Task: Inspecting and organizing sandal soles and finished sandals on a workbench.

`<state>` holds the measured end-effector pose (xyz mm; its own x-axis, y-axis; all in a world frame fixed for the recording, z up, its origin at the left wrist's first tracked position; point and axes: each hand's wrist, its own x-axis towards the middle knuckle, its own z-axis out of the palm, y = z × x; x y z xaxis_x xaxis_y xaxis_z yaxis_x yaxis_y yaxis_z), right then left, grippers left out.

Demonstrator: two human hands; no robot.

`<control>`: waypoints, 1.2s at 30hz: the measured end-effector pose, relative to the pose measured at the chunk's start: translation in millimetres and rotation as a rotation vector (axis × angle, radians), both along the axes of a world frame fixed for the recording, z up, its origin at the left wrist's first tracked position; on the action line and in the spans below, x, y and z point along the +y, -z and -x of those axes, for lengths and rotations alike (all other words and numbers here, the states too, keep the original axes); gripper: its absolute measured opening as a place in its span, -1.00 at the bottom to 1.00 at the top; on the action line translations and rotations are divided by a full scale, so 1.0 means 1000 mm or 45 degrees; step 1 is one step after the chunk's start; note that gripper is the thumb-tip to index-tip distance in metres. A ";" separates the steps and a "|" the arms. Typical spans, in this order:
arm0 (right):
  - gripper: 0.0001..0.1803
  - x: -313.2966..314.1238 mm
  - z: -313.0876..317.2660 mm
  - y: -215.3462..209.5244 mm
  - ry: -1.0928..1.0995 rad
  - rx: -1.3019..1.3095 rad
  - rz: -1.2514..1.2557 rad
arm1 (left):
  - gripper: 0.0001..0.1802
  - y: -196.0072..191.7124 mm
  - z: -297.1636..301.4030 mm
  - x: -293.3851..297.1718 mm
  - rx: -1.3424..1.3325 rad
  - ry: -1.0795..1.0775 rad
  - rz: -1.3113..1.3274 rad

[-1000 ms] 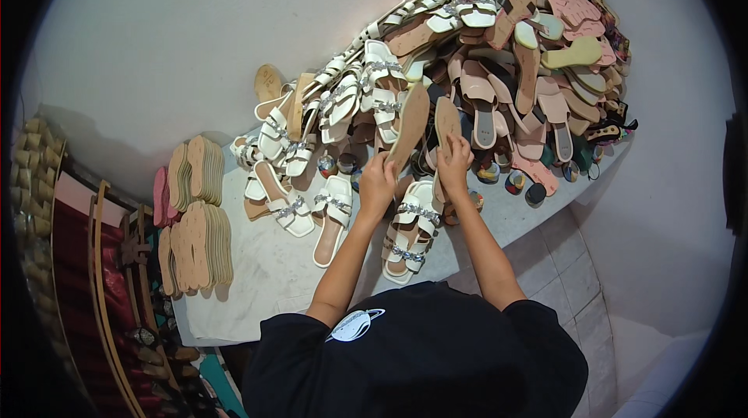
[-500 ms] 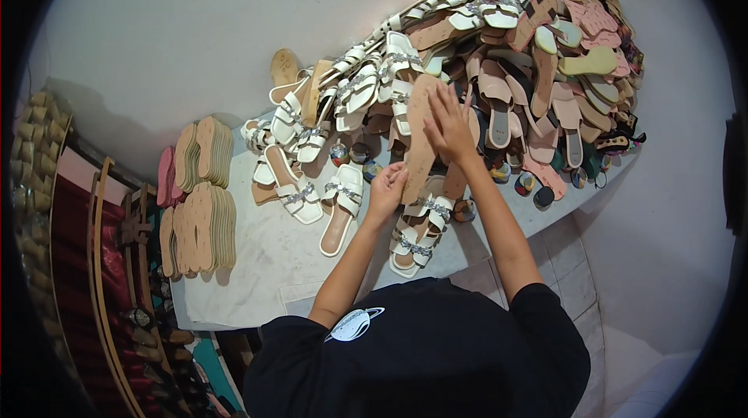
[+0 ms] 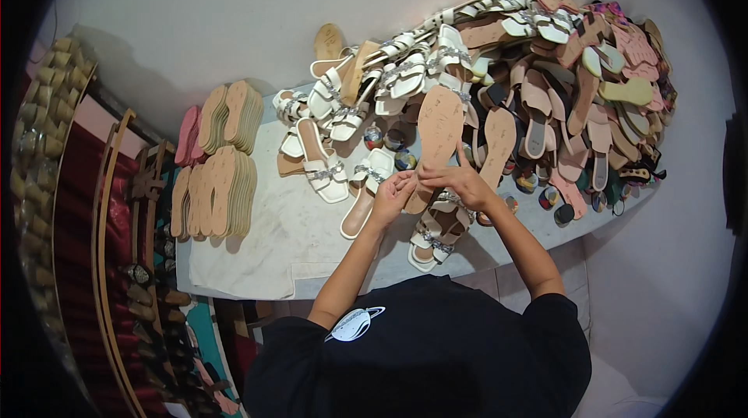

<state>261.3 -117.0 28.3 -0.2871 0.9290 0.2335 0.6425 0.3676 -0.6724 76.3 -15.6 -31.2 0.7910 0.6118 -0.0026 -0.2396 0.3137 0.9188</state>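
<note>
A tan insole [image 3: 440, 126] with faint handwriting on its face stands upright in front of me, broad end up. My left hand [image 3: 394, 195] pinches its narrow lower end from the left. My right hand [image 3: 466, 186] holds that same end, fingers laid across it and one finger pointing up along its right edge. Just below my hands are white strappy sandals [image 3: 433, 250] with silvery braided trim. Another white sandal [image 3: 366, 194] lies left of my left hand. Right of the held insole, a second tan insole [image 3: 497, 144] leans among the shoes.
A large heap of sandals and soles [image 3: 561, 98] covers the table's right and back. Stacked tan insoles [image 3: 226, 192] stand at the left, beside pink ones [image 3: 188, 136]. The pale tabletop [image 3: 241, 268] meets a wall behind. A wooden-railed rack [image 3: 105, 254] stands farther left.
My right hand has slid down from the insole's upper part to its narrow end, beside my left hand. The insole's written face is now more visible. The whole view has shifted.
</note>
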 end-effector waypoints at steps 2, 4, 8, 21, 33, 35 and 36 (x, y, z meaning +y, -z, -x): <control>-0.44 0.013 -0.015 0.013 0.033 0.182 -0.211 | -0.66 -0.008 0.005 0.000 0.029 -0.004 0.016; -0.50 0.029 -0.016 0.001 0.240 0.235 -0.484 | -0.64 -0.010 0.011 -0.001 0.031 0.007 0.014; -0.46 0.055 0.009 -0.019 0.617 -0.467 -0.554 | -0.65 -0.015 0.018 -0.002 -0.061 0.000 0.033; -0.24 0.017 0.108 0.044 0.369 -0.624 -0.344 | -0.68 -0.020 0.049 0.012 -0.181 -0.203 0.502; -0.69 0.042 0.161 0.027 -0.243 0.210 -0.381 | -0.71 -0.020 0.118 0.049 -0.186 -0.324 0.425; -0.66 0.057 0.185 0.017 0.251 0.179 -0.551 | -0.72 -0.021 0.137 0.053 -0.163 -0.317 0.422; -0.54 0.065 0.198 0.012 0.340 0.034 -0.552 | -0.72 -0.021 0.145 0.056 -0.181 -0.327 0.416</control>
